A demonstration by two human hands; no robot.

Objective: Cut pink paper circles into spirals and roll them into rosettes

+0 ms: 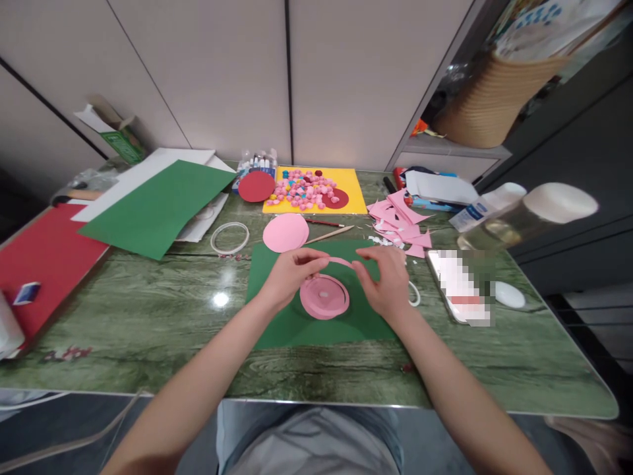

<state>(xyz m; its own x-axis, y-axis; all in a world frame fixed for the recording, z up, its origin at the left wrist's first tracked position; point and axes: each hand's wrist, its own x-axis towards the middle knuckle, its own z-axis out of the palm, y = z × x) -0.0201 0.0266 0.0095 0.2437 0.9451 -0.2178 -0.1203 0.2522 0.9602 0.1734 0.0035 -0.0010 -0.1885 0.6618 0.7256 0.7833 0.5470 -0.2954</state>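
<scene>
A narrow pink paper strip stretches between my hands above a green paper sheet. My left hand is closed, pinching the strip's left end between thumb and fingertips. At its right end, my right hand has its thumb against the strip and its fingers curled over. Below them lies a pink paper disc with a coiled rim and a small pale spot in its middle. A white tape ring sits partly hidden beside my right hand.
Behind are a plain pink circle, a pencil and a yellow sheet with small pink balls. Pink scraps, a phone and a tall bottle stand rightward. Green paper and another ring lie left.
</scene>
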